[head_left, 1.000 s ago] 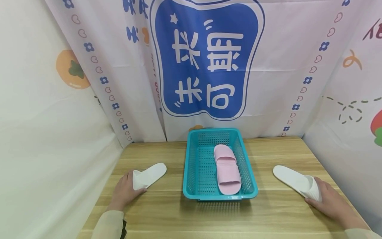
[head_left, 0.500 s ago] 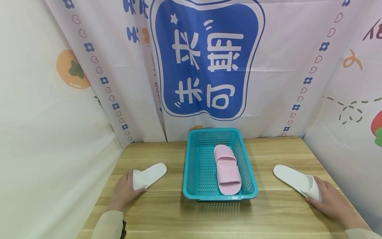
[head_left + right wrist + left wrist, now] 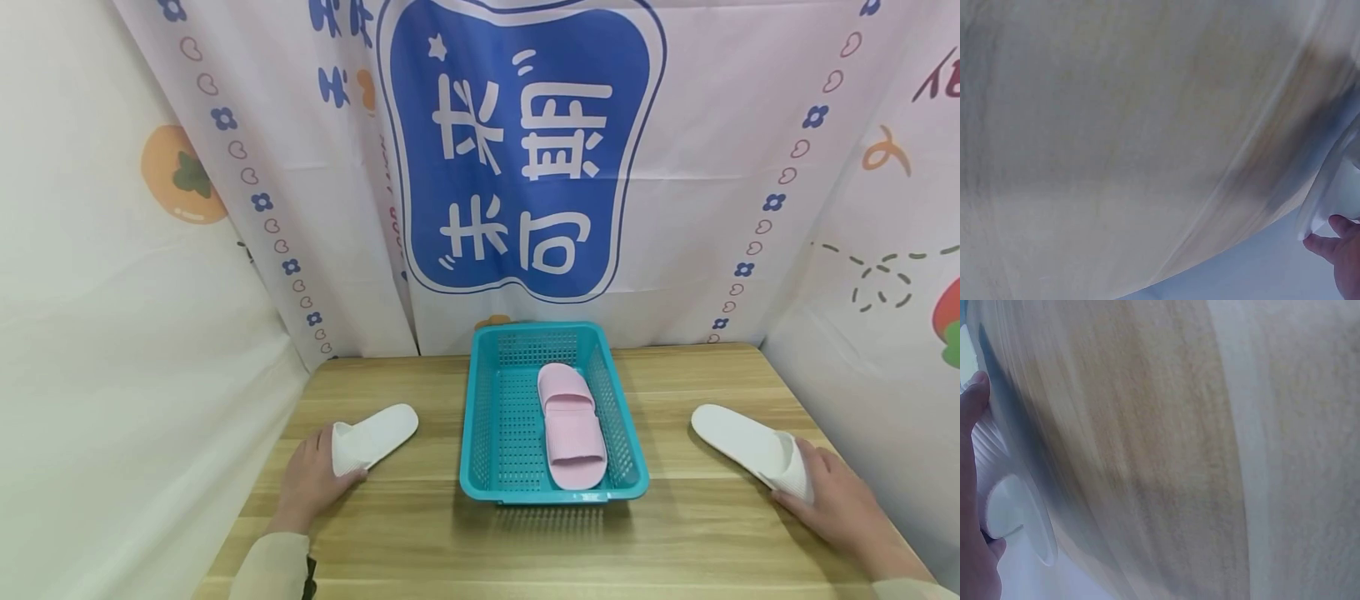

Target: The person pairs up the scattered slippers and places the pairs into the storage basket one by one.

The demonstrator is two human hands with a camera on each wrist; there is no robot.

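In the head view, my left hand (image 3: 309, 479) grips a white slipper (image 3: 386, 432) around its strap, at the left of the table. The thumb lies along the near side of the strap. On the right, my right hand (image 3: 836, 500) holds another white slipper (image 3: 738, 437) by its strap, its flat sole end pointing inward. Both wrist views show a shadow on the wood beside the slipper. A pair of pink slippers (image 3: 576, 433) lies in the right half of a teal basket (image 3: 467, 417) between the hands, one slipper partly over the other.
The wood-grain table (image 3: 405, 542) carries the basket at its middle, near the back. A printed cloth (image 3: 690, 167) hangs behind the table, and pale cloth walls (image 3: 97, 350) close in both sides.
The right slipper has tilted and shifted slightly right, its sole end higher in view. The left slipper's sole end has risen a little. The basket and pink slippers stay put.
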